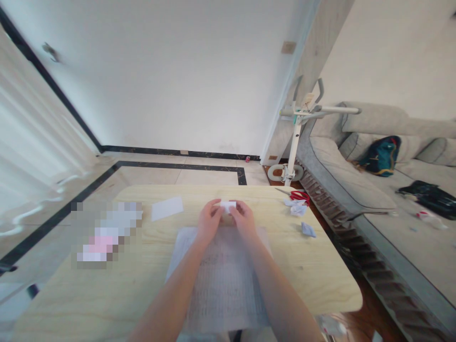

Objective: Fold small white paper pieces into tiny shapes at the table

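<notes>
Between my two hands is a small piece of white paper, held near the far side of the wooden table. My left hand pinches its left end, and my right hand grips the right end with the thumb on its near face. Whether the paper is folded is too small to tell. Beneath my forearms lies a large printed sheet, reaching to the table's near edge. A flat white paper sheet rests left of my hands.
Red-handled scissors, crumpled paper pieces and a small bluish folded paper lie on the table's right side. A blurred-out item is at the left. Beyond stand a white exercise machine and a grey sofa.
</notes>
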The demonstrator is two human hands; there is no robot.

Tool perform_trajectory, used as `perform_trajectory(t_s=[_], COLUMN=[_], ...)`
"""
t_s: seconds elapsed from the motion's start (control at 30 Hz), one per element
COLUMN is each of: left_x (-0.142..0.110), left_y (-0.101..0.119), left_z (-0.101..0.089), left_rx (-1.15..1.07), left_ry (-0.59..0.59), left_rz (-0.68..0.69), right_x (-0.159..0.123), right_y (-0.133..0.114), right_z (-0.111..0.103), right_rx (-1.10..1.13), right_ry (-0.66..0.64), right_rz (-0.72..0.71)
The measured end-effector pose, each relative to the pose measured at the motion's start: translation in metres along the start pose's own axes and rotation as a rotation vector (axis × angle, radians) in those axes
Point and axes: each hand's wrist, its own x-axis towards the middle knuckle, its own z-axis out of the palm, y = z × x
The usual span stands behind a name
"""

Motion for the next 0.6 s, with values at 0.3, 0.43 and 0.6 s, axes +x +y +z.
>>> perform_trajectory(t_s=[0.3, 0.43, 0.6], left_x=[-0.0014, -0.0009, -0.0009], left_y=[0.0072, 0.0040, -0.0011], left_z=[0.0010, 0.0005, 0.0000], left_rx=[0.089, 0.148, 0.178], left_ry=[0.006, -0.053, -0.011], left_rz=[0.004, 0.033, 0.077], right_x=[-0.0015, -0.0007, -0.0008], right_y=[-0.0012, -0.0035, -0.0066], right_z=[-0.0021, -0.0027, -0.0033], right_rx=[-0.007, 0.012, -0.042], right_ry=[-0.022, 0.015, -0.001], right_rz=[0.006, 0.009, -0.031])
